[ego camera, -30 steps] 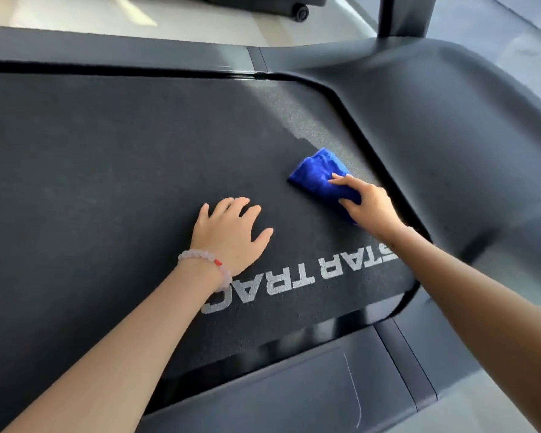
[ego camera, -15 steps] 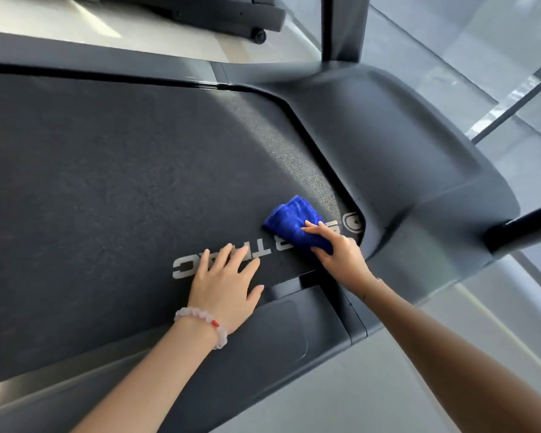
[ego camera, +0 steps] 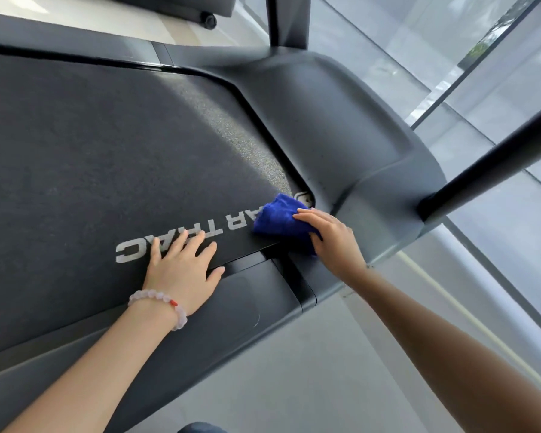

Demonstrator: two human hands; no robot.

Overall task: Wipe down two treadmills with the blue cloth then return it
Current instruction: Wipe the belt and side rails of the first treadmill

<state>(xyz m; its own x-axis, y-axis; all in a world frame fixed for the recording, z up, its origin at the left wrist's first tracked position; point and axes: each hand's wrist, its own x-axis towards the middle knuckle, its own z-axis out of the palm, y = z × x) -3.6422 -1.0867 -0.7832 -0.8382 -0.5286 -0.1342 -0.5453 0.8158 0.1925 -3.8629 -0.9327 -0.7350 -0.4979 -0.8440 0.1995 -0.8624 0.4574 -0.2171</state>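
Pressing down on a bunched blue cloth point(ego camera: 278, 218), the person's right hand point(ego camera: 334, 242) lies with its fingers stretched almost straight across the top of the fabric. The thumb is hidden, so whether it hooks under the cloth cannot be told. The cloth sits on the near right corner of the dark treadmill belt point(ego camera: 107, 151), just beside the curved grey side cover point(ego camera: 325, 126) and covering the start of the white lettering point(ego camera: 132, 250) printed on the belt. A little blue fabric also shows under the palm.

The left hand point(ego camera: 181, 273) rests flat on the belt's near edge, fingers spread and straight, holding nothing, its fingertips over part of the lettering. A pale beaded bracelet point(ego camera: 156, 296) with one red bead circles that wrist. The two hands are near each other but apart.

A dark upright post point(ego camera: 288, 20) rises from the far side of the cover, and a black bar point(ego camera: 497, 164) slants up at the right. Pale grey floor point(ego camera: 325, 370) lies below the treadmill's end.
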